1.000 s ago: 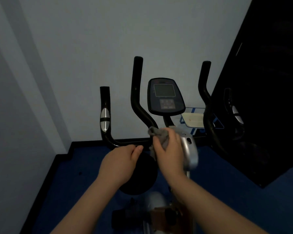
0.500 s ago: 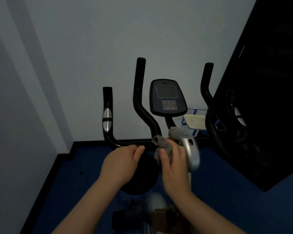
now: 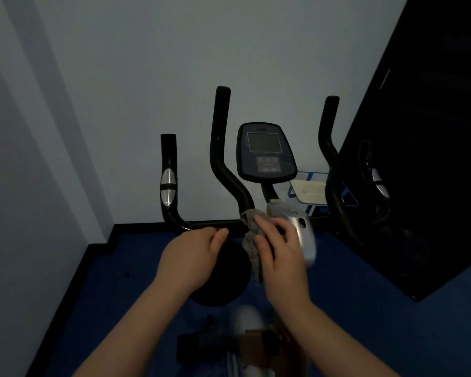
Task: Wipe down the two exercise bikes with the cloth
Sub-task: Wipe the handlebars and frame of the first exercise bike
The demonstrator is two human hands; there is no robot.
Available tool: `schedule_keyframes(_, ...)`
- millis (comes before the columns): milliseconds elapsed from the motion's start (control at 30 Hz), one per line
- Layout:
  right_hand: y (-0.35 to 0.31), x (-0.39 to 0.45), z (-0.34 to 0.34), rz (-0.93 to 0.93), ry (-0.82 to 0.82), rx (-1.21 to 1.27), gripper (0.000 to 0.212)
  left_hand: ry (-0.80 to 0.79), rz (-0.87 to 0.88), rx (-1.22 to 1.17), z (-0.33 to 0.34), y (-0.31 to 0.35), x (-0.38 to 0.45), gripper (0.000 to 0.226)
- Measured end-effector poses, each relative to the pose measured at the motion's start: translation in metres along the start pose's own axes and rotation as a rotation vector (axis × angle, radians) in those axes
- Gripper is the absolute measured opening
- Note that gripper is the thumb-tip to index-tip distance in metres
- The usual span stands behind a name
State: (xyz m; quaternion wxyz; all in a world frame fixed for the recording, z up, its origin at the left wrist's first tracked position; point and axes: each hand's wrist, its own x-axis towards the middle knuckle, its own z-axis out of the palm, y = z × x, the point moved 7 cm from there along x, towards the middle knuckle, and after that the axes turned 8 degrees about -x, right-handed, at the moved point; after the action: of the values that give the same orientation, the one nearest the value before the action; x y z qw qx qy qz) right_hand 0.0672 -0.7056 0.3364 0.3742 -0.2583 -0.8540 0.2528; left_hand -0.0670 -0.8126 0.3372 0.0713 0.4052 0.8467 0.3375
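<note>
An exercise bike stands in front of me, with black handlebars, a dark console and a silver stem cover. My left hand grips the horizontal black bar left of the stem. My right hand holds a grey cloth against the stem, just below where the handlebar joins it. The cloth hangs down under my fingers. Part of the stem is hidden behind my right hand.
A pale wall is close behind the bike. A large black panel stands at the right. A white tray on a blue frame sits behind the right handlebar. The floor is blue. A black flywheel disc lies below my hands.
My right hand has slid the cloth downward along the stem, and more cloth now hangs below my fingers. My left hand has stayed on the bar.
</note>
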Motion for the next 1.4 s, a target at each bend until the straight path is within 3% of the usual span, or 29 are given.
schedule_keyframes(167, -0.002, 0.018, 0.006, -0.084, -0.22, -0.069, 0.047, -0.011, -0.004, -0.03, 0.001, 0.0, 0.0, 0.044)
schedule_keyframes(267, 0.003, 0.023, 0.002, -0.061, -0.242, -0.032, 0.054, -0.001, -0.004, -0.015, 0.001, 0.0, 0.0, 0.043)
schedule_keyframes(367, 0.003, 0.017, 0.002, -0.067, -0.204, -0.002, 0.048, 0.0, -0.004, -0.018, 0.001, -0.001, 0.001, 0.043)
schedule_keyframes(567, -0.018, 0.056, 0.006, -0.034, -0.028, -0.063, 0.014, -0.013, -0.001, -0.009, 0.0, 0.0, -0.001, 0.044)
schedule_keyframes(700, -0.016, 0.042, 0.012, -0.028, 0.014, -0.033, 0.012, -0.021, -0.004, 0.004, 0.0, 0.0, 0.0, 0.044)
schedule_keyframes(867, -0.011, 0.053, 0.014, -0.071, -0.092, -0.036, 0.014, -0.023, -0.009, 0.018, 0.002, 0.001, 0.0, 0.044)
schedule_keyframes(1000, -0.014, 0.055, 0.02, 0.023, -0.005, -0.018, 0.017, -0.029, -0.012, 0.006, 0.0, 0.001, 0.0, 0.046)
schedule_keyframes(1167, -0.01, 0.03, 0.017, -0.1, -0.028, -0.038, 0.026, -0.022, -0.012, 0.004, 0.0, 0.003, -0.002, 0.044)
schedule_keyframes(1267, -0.014, 0.06, 0.023, -0.035, -0.013, -0.016, 0.022, -0.025, -0.015, -0.003, 0.0, 0.002, -0.001, 0.045)
schedule_keyframes(1400, -0.009, 0.025, 0.023, -0.019, 0.065, -0.003, 0.021, -0.019, -0.006, -0.014, -0.001, 0.003, -0.002, 0.045)
